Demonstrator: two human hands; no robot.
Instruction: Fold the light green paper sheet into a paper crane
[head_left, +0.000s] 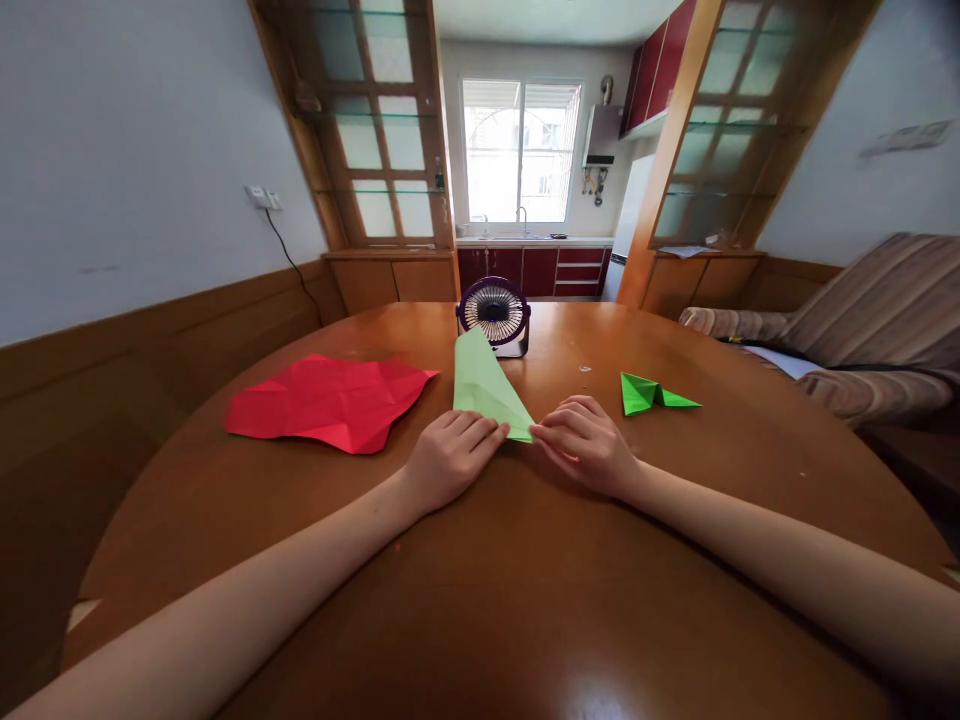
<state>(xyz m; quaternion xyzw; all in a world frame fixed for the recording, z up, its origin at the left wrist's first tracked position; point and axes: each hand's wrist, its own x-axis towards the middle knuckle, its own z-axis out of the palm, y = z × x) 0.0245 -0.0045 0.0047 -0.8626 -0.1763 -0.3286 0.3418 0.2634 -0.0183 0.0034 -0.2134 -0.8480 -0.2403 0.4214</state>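
A light green paper [480, 388], folded into a long shape that narrows toward its far end, lies on the wooden tabletop [480, 600], with its tip reaching toward the far edge, in front of a small dark purple fan [493, 312]. The left hand [459, 455] rests on the paper's near left part, palm down, its fingers bent and close together over the near edge; whether its thumb grips from below cannot be told. The right hand [585, 443] is nearly closed, with its fingertips bunched at the paper's near right corner, pinching it. Toward the tabletop's left edge, apart from the left hand, a creased red sheet [330, 405] lies spread out. Toward the right edge, beyond the right hand and apart from it, sits a bright green folded paper [639, 394] with two pointed parts. The fan stands upright close to the far edge, its round front facing the hands. A tiny red scrap [397, 548] lies on the tabletop nearer than the left hand, beside the left forearm.
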